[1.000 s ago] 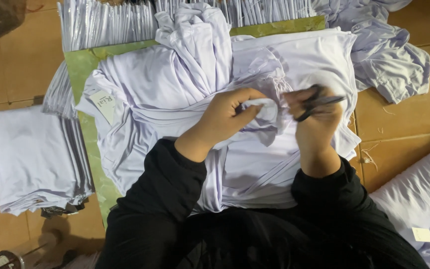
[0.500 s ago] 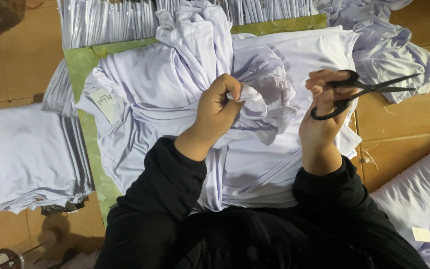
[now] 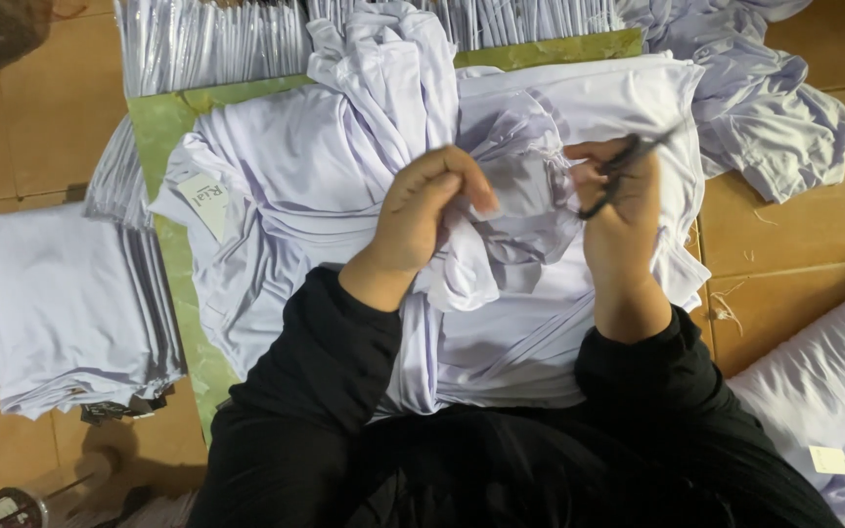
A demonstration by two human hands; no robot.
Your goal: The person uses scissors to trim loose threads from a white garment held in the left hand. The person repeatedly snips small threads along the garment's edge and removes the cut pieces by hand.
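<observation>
I see my left hand (image 3: 429,210) pinching a fold of the white garment (image 3: 344,186), its fingers (image 3: 462,186) pressed together on the cloth and lifting it slightly off the heap. The garment lies bunched on a pile of like white pieces spread over a green sheet (image 3: 163,122) on the tiled floor (image 3: 12,137), straight ahead of me and just beyond my black sleeves (image 3: 334,342). My right hand (image 3: 623,210) sits just beside the left, a little to its right, with its fingers clamped through the handles of a pair of black scissors (image 3: 618,171). The blades point up and away to the right; they are blurred, so I cannot tell how far they stand apart. A paper tag (image 3: 207,200) lies on the garment's left edge. A folded white stack (image 3: 61,303) rests on the floor well to the left, and more loose white cloth (image 3: 765,98) lies at the upper right.
</observation>
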